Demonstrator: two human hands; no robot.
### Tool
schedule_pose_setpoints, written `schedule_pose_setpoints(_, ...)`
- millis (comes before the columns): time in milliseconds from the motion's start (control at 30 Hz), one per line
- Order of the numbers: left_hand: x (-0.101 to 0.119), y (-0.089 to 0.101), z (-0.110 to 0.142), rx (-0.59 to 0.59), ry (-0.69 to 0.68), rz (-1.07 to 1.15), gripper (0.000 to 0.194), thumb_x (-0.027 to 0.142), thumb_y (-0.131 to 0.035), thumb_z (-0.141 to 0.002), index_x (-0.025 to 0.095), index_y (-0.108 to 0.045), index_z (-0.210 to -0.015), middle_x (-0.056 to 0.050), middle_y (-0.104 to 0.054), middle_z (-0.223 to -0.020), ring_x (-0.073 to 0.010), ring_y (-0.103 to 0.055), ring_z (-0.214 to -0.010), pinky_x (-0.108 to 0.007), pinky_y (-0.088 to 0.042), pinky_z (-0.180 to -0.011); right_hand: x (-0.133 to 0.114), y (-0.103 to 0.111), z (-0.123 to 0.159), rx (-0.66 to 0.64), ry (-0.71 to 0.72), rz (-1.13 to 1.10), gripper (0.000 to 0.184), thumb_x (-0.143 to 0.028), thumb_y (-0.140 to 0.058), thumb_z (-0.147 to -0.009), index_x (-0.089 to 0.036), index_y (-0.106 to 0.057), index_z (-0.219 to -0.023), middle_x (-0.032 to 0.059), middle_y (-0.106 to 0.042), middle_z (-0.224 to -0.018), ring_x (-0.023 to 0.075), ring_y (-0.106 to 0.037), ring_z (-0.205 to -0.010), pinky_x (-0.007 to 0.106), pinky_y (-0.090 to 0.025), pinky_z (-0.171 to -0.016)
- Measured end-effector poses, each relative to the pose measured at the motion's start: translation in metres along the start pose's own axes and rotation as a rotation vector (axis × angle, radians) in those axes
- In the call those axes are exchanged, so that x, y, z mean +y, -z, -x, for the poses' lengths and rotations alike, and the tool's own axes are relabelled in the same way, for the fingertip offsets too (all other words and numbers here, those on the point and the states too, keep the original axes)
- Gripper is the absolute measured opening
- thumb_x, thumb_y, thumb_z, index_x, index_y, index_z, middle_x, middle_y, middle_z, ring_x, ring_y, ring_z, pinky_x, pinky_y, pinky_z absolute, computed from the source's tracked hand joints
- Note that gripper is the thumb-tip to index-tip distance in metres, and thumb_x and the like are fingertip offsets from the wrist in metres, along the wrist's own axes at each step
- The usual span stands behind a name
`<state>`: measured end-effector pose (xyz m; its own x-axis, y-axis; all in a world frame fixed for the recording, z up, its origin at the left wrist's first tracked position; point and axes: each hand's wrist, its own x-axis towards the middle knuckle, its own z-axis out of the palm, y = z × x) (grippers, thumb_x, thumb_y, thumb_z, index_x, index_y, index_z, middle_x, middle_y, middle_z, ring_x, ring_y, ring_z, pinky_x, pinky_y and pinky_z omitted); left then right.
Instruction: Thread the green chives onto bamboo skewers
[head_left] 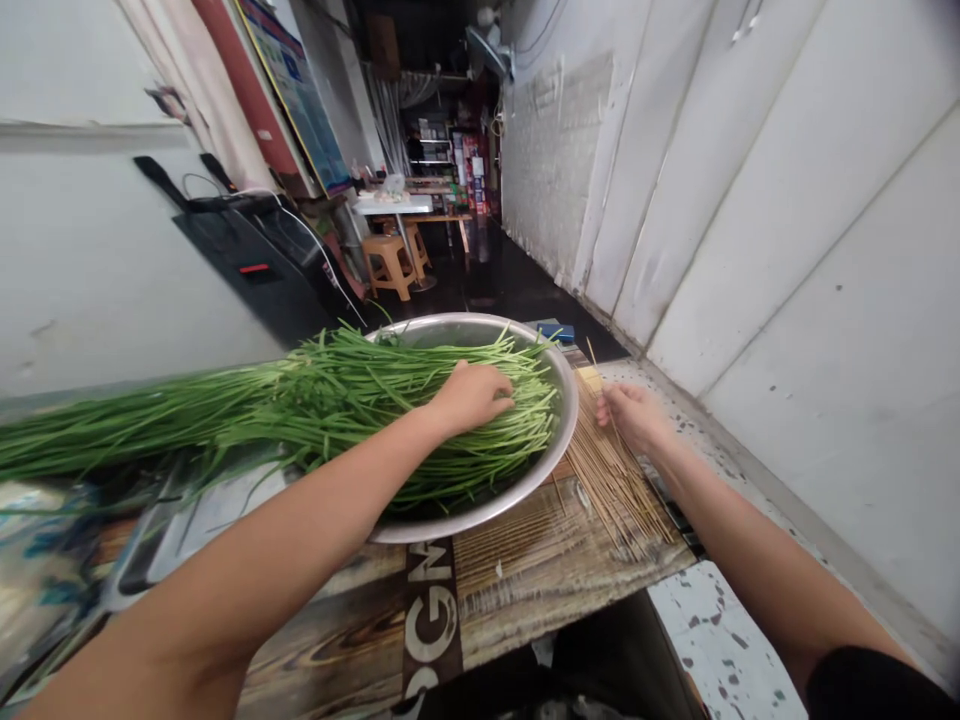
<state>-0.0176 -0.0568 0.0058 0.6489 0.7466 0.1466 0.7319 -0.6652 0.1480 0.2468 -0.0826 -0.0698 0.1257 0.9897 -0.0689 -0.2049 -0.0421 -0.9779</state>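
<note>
A large heap of garlic chives lies in a round metal basin, its long green leaves spilling over the left rim. My left hand rests on the paler stalk ends, fingers slightly bent and thumb apart, with no stalk visibly gripped. To the right of the basin, my right hand pinches a thin bamboo skewer that stands tilted, its upper end pointing up and away. Many more skewers are spread on the wood-patterned tabletop below that hand.
A blue object sits behind the basin. At left are a grey tray-like item and a blurred plastic bag. A white wall runs along the right. Farther back stand a small table and tan stools.
</note>
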Motion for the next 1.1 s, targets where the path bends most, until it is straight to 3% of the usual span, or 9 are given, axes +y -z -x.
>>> schedule_pose_setpoints(200, 0.004, 0.001, 0.001, 0.069, -0.005, 0.104, 0.024, 0.029, -0.049, -0.079, 0.02, -0.07, -0.078, -0.003, -0.069, -0.082, -0.0184, -0.058, -0.081, -0.031, -0.037, -0.078, -0.016, -0.016, -0.018, 0.038, 0.023, -0.039, 0.021, -0.026, -0.063, -0.077, -0.016, -0.047, -0.066, -0.0021, -0.057, -0.052, 0.0067, -0.051, -0.041, 0.017, -0.042, -0.038)
schedule_pose_setpoints(400, 0.007, 0.002, -0.001, 0.199, 0.18, 0.491, 0.021, 0.029, -0.053, -0.077, 0.018, -0.071, -0.081, -0.002, -0.071, -0.08, -0.0165, -0.061, -0.075, -0.027, -0.044, -0.072, -0.051, -0.036, -0.002, 0.132, 0.276, -0.102, 0.02, -0.033, -0.064, -0.075, -0.018, -0.049, -0.076, -0.0078, -0.054, -0.05, 0.0038, -0.04, -0.031, 0.014, -0.028, -0.028)
schedule_pose_setpoints(467, 0.005, 0.002, -0.002, 0.258, 0.29, 0.636, 0.02, 0.028, -0.057, -0.075, 0.017, -0.071, -0.085, -0.003, -0.071, -0.082, -0.0167, -0.062, -0.076, -0.028, -0.046, -0.073, -0.06, -0.048, 0.018, 0.013, 0.263, -0.068, 0.023, -0.035, -0.065, -0.073, -0.017, -0.055, -0.083, -0.0076, -0.055, -0.051, 0.0022, -0.034, -0.028, 0.014, -0.023, -0.026)
schedule_pose_setpoints(533, 0.003, 0.002, -0.003, 0.292, 0.379, 0.771, 0.022, 0.025, -0.06, -0.073, 0.015, -0.071, -0.09, -0.005, -0.071, -0.085, -0.0166, -0.062, -0.077, -0.028, -0.046, -0.075, -0.063, -0.061, 0.04, -0.2, 0.158, 0.023, 0.034, -0.036, -0.063, -0.074, -0.017, -0.058, -0.101, -0.0068, -0.057, -0.053, 0.0016, -0.031, -0.026, 0.014, -0.019, -0.026)
schedule_pose_setpoints(633, 0.002, 0.003, -0.004, 0.306, 0.45, 0.928, 0.021, 0.021, -0.061, -0.072, 0.013, -0.071, -0.088, -0.006, -0.071, -0.087, -0.0153, -0.062, -0.076, -0.028, -0.046, -0.077, -0.058, -0.076, 0.065, -0.334, 0.139, 0.199, 0.04, -0.037, -0.055, -0.08, -0.015, -0.058, -0.112, -0.0048, -0.058, -0.05, 0.0049, -0.04, -0.028, 0.015, -0.026, -0.028)
schedule_pose_setpoints(733, 0.001, 0.002, -0.005, 0.301, 0.491, 1.076, 0.016, 0.019, -0.061, -0.072, 0.012, -0.07, -0.083, -0.006, -0.07, -0.082, -0.0123, -0.06, -0.07, -0.026, -0.046, -0.073, -0.051, -0.079, 0.073, -0.223, 0.299, 0.384, 0.035, -0.026, -0.051, -0.079, -0.014, -0.06, -0.11, -0.0024, -0.063, -0.058, 0.0067, -0.047, -0.037, 0.019, -0.038, -0.038)
schedule_pose_setpoints(833, 0.0, 0.001, -0.005, 0.274, 0.535, 1.258, 0.021, 0.016, -0.06, -0.073, 0.012, -0.067, -0.092, -0.004, -0.068, -0.074, -0.0085, -0.057, -0.062, -0.022, -0.043, -0.062, -0.05, -0.078, 0.072, -0.111, 0.506, 0.64, 0.036, -0.018, -0.046, -0.078, -0.016, -0.063, -0.11, -0.0007, -0.066, -0.066, 0.0097, -0.055, -0.05, 0.023, -0.045, -0.054)
schedule_pose_setpoints(967, 0.003, 0.005, -0.005, 0.3, 0.529, 1.409, 0.018, 0.015, -0.061, -0.073, 0.01, -0.066, -0.091, -0.003, -0.064, -0.068, -0.0061, -0.054, -0.058, -0.019, -0.039, -0.057, -0.055, -0.083, 0.07, -0.116, 0.666, 0.995, 0.036, -0.023, -0.042, -0.084, -0.021, -0.065, -0.112, 0.0018, -0.068, -0.07, 0.0128, -0.057, -0.054, 0.025, -0.044, -0.057)
schedule_pose_setpoints(1100, 0.009, 0.012, -0.005, 0.326, 0.602, 1.496, 0.012, 0.016, -0.061, -0.075, 0.01, -0.065, -0.084, -0.001, -0.059, -0.064, -0.0045, -0.049, -0.052, -0.018, -0.035, -0.05, -0.056, -0.097, 0.066, 0.022, 0.784, 1.24, 0.033, -0.023, -0.044, -0.083, -0.021, -0.068, -0.106, 0.0033, -0.066, -0.063, 0.0146, -0.056, -0.055, 0.026, -0.04, -0.056)
